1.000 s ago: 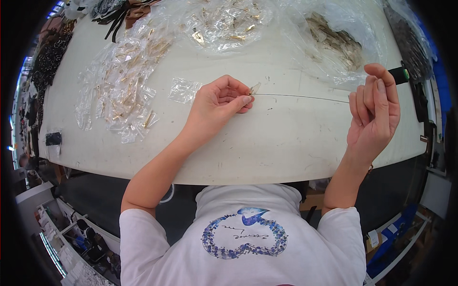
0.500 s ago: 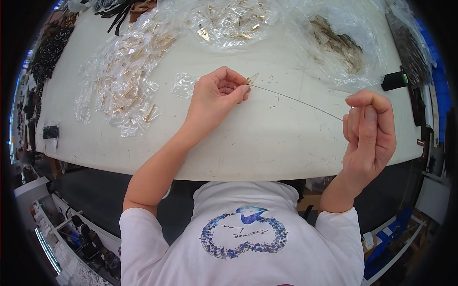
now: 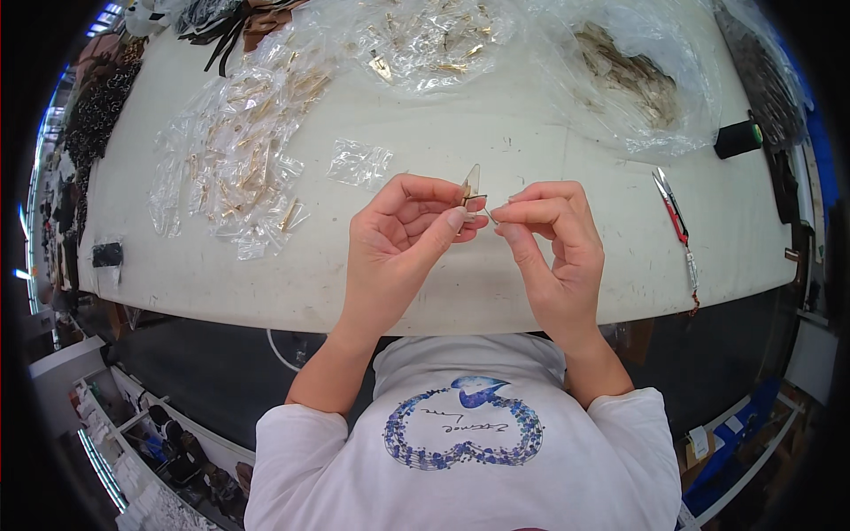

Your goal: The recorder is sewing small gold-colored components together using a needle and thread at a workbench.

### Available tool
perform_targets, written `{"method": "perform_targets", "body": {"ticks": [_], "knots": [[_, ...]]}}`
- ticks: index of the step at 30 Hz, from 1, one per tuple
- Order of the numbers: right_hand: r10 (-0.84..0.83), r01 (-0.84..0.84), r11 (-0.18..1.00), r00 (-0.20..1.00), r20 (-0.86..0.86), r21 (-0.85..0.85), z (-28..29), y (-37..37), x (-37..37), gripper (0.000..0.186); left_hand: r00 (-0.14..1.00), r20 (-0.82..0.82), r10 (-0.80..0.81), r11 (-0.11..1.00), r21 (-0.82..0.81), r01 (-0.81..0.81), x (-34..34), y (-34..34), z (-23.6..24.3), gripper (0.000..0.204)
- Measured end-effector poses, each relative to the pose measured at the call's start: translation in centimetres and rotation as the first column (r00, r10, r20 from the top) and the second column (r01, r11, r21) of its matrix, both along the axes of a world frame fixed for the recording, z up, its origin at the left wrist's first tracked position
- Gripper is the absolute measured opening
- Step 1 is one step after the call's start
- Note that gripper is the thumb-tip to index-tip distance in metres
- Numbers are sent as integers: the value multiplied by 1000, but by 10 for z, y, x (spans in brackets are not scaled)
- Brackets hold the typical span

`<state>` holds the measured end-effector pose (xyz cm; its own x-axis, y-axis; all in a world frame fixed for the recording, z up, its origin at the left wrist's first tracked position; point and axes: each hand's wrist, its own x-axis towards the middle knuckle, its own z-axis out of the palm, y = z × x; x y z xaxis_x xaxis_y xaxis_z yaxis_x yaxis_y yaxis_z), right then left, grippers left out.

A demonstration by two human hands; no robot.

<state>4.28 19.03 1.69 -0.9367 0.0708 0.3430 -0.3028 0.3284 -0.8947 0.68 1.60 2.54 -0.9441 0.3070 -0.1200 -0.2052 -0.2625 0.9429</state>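
My left hand [image 3: 407, 239] pinches a small pale triangular piece with gold and translucent parts [image 3: 471, 181] above the middle of the white table [image 3: 425, 128]. Just to its right, my right hand [image 3: 553, 252] pinches a thin dark thread [image 3: 487, 212] that runs to the piece; the fingertips of both hands are close together. A small clear bag [image 3: 359, 162] lies behind my left hand. Scissors with red and silver handles [image 3: 677, 217] lie to the right of my right hand.
Heaps of bagged gold-coloured parts [image 3: 239, 159] cover the left and back [image 3: 425, 44]. A large plastic bag of brownish pieces [image 3: 620, 75], a dark spool [image 3: 735, 140] and dark bundles [image 3: 761, 80] lie at the right. Dark straps [image 3: 221, 26] are at the back left.
My right hand has come in from the far right to beside my left hand, shortening the visible thread and uncovering the scissors. My left hand has moved nearer and slightly right.
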Motion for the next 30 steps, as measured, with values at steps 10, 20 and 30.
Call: {"method": "perform_targets", "body": {"ticks": [10, 20, 30], "knots": [[59, 25, 932, 974, 218, -362, -7, -16, 4, 13, 994, -71, 82, 995, -53, -86, 7, 3, -5, 16], [110, -14, 920, 968, 223, -393, -13, -17, -1, 15, 990, -105, 95, 991, -83, -104, 10, 8, -6, 16], [64, -4, 937, 985, 162, -349, -18, -18, -2, 15, 989, -138, 53, 991, -114, -69, 7, 5, -12, 13]]}}
